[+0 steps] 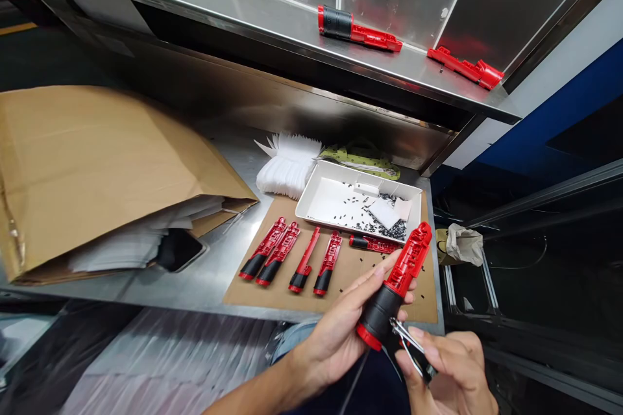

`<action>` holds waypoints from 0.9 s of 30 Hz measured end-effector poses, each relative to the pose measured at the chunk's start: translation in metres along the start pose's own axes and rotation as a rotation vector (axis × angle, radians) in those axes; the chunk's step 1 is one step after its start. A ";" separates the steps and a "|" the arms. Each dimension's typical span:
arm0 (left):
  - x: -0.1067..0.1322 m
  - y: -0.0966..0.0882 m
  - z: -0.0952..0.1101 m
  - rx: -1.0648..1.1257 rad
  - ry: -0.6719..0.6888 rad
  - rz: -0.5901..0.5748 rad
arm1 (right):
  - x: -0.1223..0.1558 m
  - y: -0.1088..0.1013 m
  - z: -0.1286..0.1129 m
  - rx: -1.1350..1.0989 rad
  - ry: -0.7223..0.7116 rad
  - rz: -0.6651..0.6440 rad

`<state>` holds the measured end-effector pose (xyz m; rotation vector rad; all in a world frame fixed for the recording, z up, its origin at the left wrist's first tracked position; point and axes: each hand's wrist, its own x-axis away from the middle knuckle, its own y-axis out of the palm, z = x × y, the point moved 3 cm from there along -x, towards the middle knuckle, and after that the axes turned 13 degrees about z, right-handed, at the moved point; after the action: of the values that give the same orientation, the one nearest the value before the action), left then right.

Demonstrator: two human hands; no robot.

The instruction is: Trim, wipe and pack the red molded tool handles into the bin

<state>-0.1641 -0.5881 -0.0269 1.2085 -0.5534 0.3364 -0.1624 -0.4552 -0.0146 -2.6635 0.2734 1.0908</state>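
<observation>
- Head view: the left hand (335, 343) grips a red-and-black plastic handle (393, 285), fingers closed around it.
- The right hand (450, 369) pinches small steel pliers (406, 343), their tips seemingly touching the black barrel; partly hidden.
- Four similar red-and-black handles (277, 252) lie beyond on a brown cardboard sheet (272, 298), near a white tray (316, 204).

the handle (402, 278) in your grip is glossy red plastic with a matt black sleeve (377, 317), and the pliers (403, 337) show bright smooth metal. beyond them, the surface (195, 285) is brushed stainless steel, the sheet (350, 278) on it rough brown cardboard, the tray (311, 197) smooth white plastic, the big bag (97, 168) matt kraft paper.
</observation>
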 end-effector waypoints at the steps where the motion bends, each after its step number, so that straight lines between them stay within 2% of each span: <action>1: 0.000 0.000 0.000 -0.004 -0.006 0.002 | 0.000 0.000 0.000 0.001 0.011 0.001; 8: 0.003 0.001 0.002 -0.025 -0.008 0.015 | -0.001 -0.002 0.004 0.000 -0.020 -0.006; 12: 0.002 0.003 0.002 -0.040 -0.011 0.020 | -0.002 -0.002 0.005 -0.012 -0.086 -0.074; 16: 0.000 0.003 0.001 -0.048 -0.003 0.003 | -0.006 -0.003 0.006 -0.022 -0.080 -0.044; 20: -0.001 0.001 0.000 -0.064 -0.001 0.000 | -0.008 0.000 0.003 -0.021 -0.163 -0.099; 25: 0.000 0.002 0.000 -0.072 -0.008 -0.015 | -0.007 -0.003 0.007 -0.013 -0.112 -0.068; 27: 0.000 0.003 0.000 -0.054 -0.005 -0.020 | -0.009 -0.009 0.008 -0.027 -0.156 -0.067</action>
<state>-0.1660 -0.5871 -0.0242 1.1626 -0.5510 0.3006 -0.1717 -0.4433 -0.0124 -2.5723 0.1393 1.2802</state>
